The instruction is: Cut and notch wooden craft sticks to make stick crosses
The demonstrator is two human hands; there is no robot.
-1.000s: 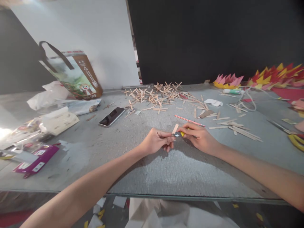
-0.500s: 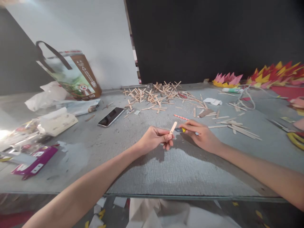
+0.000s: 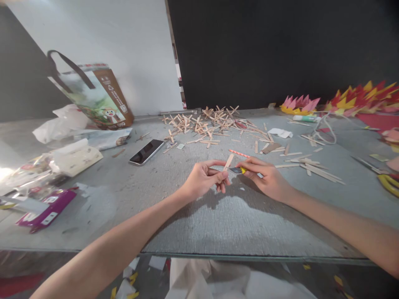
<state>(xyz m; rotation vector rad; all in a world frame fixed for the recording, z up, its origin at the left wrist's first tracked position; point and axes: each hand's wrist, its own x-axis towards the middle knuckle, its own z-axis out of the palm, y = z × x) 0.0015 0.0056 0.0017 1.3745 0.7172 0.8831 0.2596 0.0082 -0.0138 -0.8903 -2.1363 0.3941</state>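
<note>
Clock taken from the point between the hands, twelve being away from the wearer. On my feed the left hand [image 3: 205,179] pinches a wooden craft stick [image 3: 230,160] between thumb and fingers, the free end tilted up toward one o'clock. The right hand [image 3: 268,177] has its fingers clamped on a yellow craft knife [image 3: 242,170], blade toward nine, just beside the stick; I cannot tell whether blade and wood touch. Both hands are above the grey table [image 3: 199,232]. At one o'clock I note a red-and-white striped straw [image 3: 238,153], near end hidden by the right hand; at eleven, a heap of craft sticks [image 3: 209,131]; at three, loose sticks [image 3: 324,172], with yellow-handled scissors [image 3: 388,185] farther out. A smartphone [image 3: 146,152] lies toward ten, and beyond it a printed shopping bag [image 3: 104,99] leans.
</note>
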